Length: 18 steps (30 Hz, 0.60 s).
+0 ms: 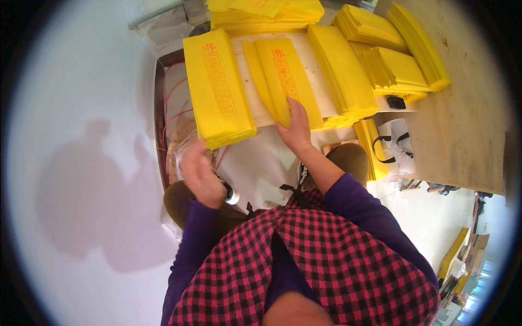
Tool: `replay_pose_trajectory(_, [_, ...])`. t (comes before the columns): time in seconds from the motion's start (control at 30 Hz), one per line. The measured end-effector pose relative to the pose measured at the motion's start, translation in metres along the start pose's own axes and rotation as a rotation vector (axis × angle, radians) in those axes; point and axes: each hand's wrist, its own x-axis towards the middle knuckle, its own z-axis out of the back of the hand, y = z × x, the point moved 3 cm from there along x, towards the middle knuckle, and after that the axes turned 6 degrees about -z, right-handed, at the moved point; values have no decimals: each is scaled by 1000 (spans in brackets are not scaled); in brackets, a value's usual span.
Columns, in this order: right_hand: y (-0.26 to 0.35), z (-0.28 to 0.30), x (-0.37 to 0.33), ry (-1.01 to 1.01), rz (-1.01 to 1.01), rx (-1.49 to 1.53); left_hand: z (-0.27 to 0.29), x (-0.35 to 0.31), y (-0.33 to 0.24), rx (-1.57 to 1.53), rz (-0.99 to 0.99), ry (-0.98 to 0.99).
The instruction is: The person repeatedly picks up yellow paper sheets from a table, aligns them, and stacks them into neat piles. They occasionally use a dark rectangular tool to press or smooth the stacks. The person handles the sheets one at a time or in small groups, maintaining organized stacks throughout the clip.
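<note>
My right hand is at the near end of a folded yellow sheet with red print. Its fingers lie over the top and the thumb is at the near edge, so the sheet's end is between them. Part of the sheet is folded back along its left side. My left hand is blurred by motion, just below the near end of a thick stack of yellow printed sheets. Whether its fingers hold anything does not show.
More yellow stacks stand to the right on the pale wooden board, others at its far side. A small black object lies near the right stacks. A white wall runs along the left. Below the board are a white bag and a yellow bundle.
</note>
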Motion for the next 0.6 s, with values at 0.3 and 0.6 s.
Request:
replay_pose_trajectory(0.3, [-48, 38, -11, -188, -123, 282, -122, -90, 61, -653, 1144, 252])
replay_pose_trajectory(0.6, [-118, 36, -25, -47, -688, 733, -167, -69, 88, -554, 1186, -17])
